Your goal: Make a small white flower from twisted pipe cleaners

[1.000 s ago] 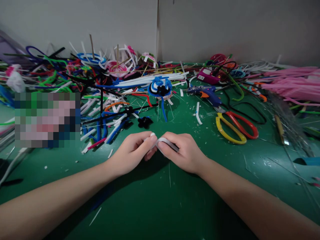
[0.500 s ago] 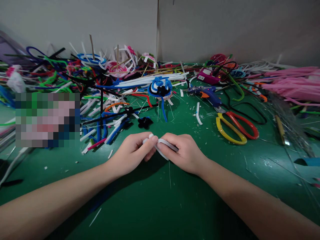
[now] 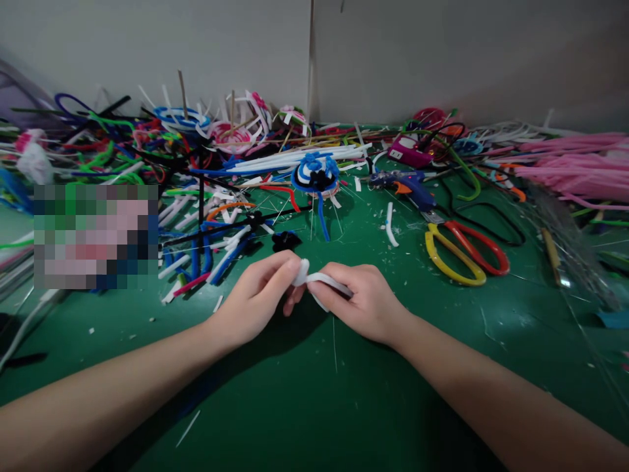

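A white pipe cleaner is held between both hands above the green table, its left end bent into a small fold. My left hand pinches the folded end between thumb and fingers. My right hand is closed round the longer part, and a loose stretch of it hangs below the thumb. Just beyond the hands lies a black flower shape. Farther back stands a round blue, white and black piece with a blue strip hanging from its front.
Scissors with yellow and red handles lie to the right, beside a blue glue gun. Cut blue and white pieces are scattered at left. Pink pipe cleaners are heaped at far right. A grey wall closes off the back.
My left thumb and fingers have shifted slightly up and left, uncovering more of the folded white end. My right hand has barely moved and keeps its hold.
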`<state>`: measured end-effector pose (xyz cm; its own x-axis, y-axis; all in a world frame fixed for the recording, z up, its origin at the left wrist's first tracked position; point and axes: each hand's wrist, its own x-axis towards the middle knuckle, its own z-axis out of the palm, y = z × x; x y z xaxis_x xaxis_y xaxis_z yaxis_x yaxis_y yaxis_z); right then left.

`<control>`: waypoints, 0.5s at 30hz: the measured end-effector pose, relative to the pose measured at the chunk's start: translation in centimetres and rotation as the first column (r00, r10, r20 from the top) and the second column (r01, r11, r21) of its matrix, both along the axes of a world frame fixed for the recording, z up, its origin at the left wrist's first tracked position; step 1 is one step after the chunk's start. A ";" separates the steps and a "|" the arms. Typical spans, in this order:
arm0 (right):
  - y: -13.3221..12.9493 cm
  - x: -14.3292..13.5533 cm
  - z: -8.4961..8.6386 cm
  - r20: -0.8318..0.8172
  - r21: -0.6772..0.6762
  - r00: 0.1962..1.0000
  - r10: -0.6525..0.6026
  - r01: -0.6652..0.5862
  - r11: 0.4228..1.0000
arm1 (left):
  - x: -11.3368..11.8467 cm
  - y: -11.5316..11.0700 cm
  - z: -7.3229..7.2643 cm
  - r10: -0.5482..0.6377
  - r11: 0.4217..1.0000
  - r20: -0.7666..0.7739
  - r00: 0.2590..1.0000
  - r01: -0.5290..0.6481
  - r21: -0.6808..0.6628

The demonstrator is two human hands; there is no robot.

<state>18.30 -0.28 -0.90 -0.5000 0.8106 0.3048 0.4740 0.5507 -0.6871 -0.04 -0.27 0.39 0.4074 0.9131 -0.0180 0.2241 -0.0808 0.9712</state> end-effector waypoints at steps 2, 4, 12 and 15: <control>0.0 0.0 0.0 0.010 -0.002 1.000 0.000 0.000 1.000 | 0.1 0.0 -0.1 0.015 1.000 0.002 1.000 -0.015 -0.013; -0.1 0.0 0.1 -0.009 -0.022 1.000 -0.016 0.016 1.000 | 0.0 0.0 -0.2 0.018 1.000 -0.031 0.999 -0.018 0.006; 0.0 -0.2 0.4 -0.111 0.006 0.991 -0.069 0.070 0.997 | -0.2 0.1 -0.4 -0.021 0.998 -0.123 0.992 0.029 0.062; 0.0 -0.2 0.5 -0.124 -0.020 0.987 -0.105 0.103 0.994 | -0.2 0.0 -0.4 -0.016 0.997 -0.135 0.991 0.027 0.073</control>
